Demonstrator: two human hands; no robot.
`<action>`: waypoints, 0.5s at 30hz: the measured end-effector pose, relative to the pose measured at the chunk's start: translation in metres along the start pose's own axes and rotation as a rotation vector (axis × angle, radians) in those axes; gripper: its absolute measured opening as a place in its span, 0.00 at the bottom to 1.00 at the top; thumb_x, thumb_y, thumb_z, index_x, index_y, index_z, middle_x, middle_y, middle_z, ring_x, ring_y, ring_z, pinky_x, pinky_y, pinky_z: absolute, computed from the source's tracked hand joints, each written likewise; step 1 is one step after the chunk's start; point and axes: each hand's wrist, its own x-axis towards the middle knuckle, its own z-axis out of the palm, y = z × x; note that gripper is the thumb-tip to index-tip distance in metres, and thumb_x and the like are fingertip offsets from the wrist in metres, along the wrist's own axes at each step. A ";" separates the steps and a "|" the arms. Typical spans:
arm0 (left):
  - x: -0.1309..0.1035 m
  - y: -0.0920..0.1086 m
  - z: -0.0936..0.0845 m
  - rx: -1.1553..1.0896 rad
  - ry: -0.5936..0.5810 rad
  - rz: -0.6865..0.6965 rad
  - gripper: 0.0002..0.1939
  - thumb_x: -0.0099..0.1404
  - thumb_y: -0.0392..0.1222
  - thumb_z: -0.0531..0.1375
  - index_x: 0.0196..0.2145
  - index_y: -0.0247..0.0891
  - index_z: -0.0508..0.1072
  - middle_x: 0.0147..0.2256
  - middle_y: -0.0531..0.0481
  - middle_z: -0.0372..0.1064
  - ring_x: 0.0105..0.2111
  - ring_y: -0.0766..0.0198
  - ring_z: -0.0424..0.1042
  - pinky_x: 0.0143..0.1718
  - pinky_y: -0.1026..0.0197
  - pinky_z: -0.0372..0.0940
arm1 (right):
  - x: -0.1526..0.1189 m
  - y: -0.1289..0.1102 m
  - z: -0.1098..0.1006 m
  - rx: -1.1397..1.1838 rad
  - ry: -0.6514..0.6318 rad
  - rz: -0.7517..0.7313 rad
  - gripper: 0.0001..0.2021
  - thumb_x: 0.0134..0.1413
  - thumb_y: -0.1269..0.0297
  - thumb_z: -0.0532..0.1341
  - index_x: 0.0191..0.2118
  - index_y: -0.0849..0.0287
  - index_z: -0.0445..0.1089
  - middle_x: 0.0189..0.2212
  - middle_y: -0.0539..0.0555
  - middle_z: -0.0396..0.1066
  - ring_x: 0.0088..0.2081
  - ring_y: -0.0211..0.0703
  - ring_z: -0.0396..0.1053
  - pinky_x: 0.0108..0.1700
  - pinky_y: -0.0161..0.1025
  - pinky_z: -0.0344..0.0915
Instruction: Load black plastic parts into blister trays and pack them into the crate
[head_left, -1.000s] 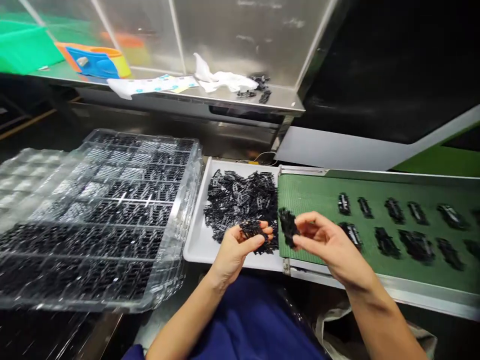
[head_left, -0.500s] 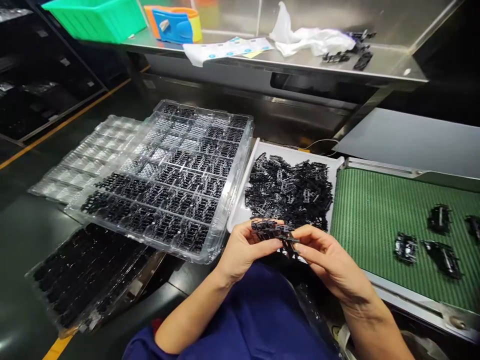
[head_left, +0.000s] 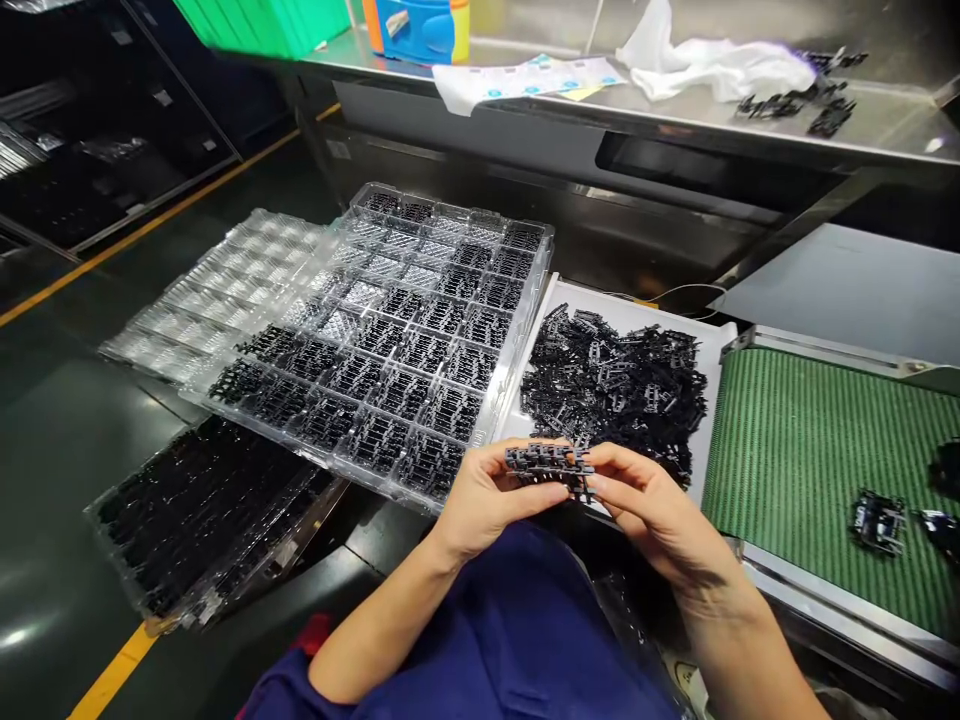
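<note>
Between both hands is a small stack of black plastic parts, held in front of my body. My left hand grips the stack's left end, thumb along the near side. The fingertips of my right hand pinch its right end. Just beyond lies a white bin heaped with loose black parts. To the left, a clear compartment tray has rows of black parts in many of its pockets; several pockets toward its upper middle show bare plastic.
A green conveyor belt carries black pieces at the right. Another clear tray and a filled black tray sit at the left. A metal shelf crosses the back, with a green bin and white plastic.
The view has swung right-to-left, so the surroundings sit further right in the picture. Both hands still hold the stack, which now shows more evenly lined up. Pieces on the belt have shifted right.
</note>
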 end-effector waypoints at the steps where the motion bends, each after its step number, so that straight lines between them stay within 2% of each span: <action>1: 0.000 0.001 -0.002 0.013 0.006 0.006 0.16 0.49 0.34 0.73 0.39 0.40 0.82 0.38 0.50 0.81 0.39 0.61 0.79 0.46 0.63 0.71 | 0.001 0.000 0.001 -0.025 0.005 -0.009 0.12 0.37 0.57 0.76 0.30 0.53 0.78 0.31 0.48 0.77 0.33 0.36 0.70 0.38 0.32 0.64; 6: 0.000 0.002 -0.006 0.068 0.021 0.025 0.17 0.50 0.35 0.73 0.40 0.40 0.82 0.38 0.49 0.80 0.40 0.61 0.78 0.48 0.63 0.70 | 0.008 -0.001 0.001 -0.181 0.009 -0.055 0.12 0.39 0.56 0.75 0.31 0.53 0.79 0.30 0.49 0.77 0.33 0.38 0.69 0.40 0.35 0.64; 10: 0.000 -0.002 -0.005 0.052 0.028 0.005 0.18 0.50 0.35 0.73 0.41 0.41 0.82 0.39 0.50 0.80 0.39 0.63 0.78 0.46 0.65 0.70 | 0.012 -0.002 0.001 -0.273 -0.004 -0.075 0.12 0.41 0.55 0.73 0.31 0.55 0.78 0.33 0.51 0.76 0.37 0.41 0.69 0.44 0.38 0.63; 15: 0.002 -0.008 -0.004 0.032 0.052 0.013 0.16 0.50 0.35 0.73 0.39 0.41 0.82 0.38 0.51 0.80 0.39 0.63 0.78 0.46 0.65 0.70 | 0.012 -0.001 0.005 -0.230 -0.005 -0.042 0.14 0.42 0.53 0.72 0.28 0.56 0.72 0.33 0.49 0.74 0.37 0.41 0.68 0.43 0.38 0.63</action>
